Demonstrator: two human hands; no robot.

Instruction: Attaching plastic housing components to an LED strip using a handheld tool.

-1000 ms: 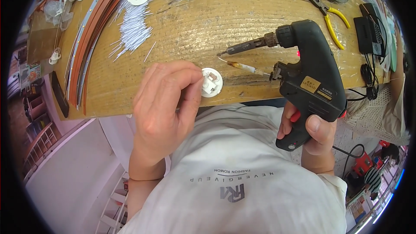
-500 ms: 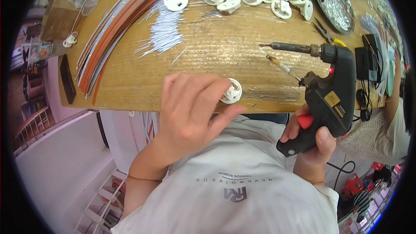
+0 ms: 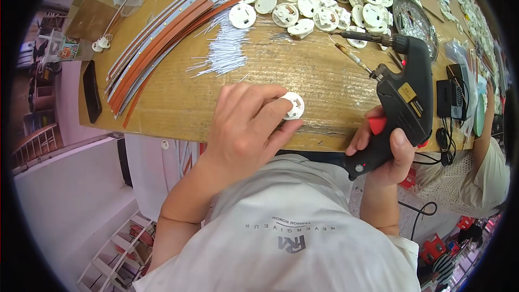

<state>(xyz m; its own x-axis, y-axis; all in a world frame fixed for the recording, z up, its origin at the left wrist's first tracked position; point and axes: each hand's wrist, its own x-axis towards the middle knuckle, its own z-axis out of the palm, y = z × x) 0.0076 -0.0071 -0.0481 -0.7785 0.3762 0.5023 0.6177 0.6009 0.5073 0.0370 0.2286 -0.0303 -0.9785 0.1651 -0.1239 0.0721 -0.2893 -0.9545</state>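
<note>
My left hand (image 3: 243, 127) is closed on a small white round plastic base (image 3: 294, 107) near the table's front edge. Thumb and fingertips pinch the base by its left side, and small copper-coloured metal parts show on its upper face. My right hand (image 3: 386, 154) wraps round the handle of a black soldering gun (image 3: 405, 94) with a red trigger. The gun's dark tip points left, just in front of the heap of white bases (image 3: 324, 16), well beyond the held piece. A thin feed tube (image 3: 354, 58) sticks out beneath the barrel.
Thin white wires (image 3: 227, 48) lie in a pile beside long orange and grey strips (image 3: 162, 48). A round metal tray (image 3: 403, 2) sits at the back right. A black power adapter (image 3: 451, 97) with cables lies at right, near another person's arm (image 3: 485, 124). A dark phone-like slab (image 3: 92, 92) rests at left.
The view has shifted, showing more of the table's far side. My left fingers have closed on the white base. The soldering gun has moved slightly away from me, its tip nearer the heap.
</note>
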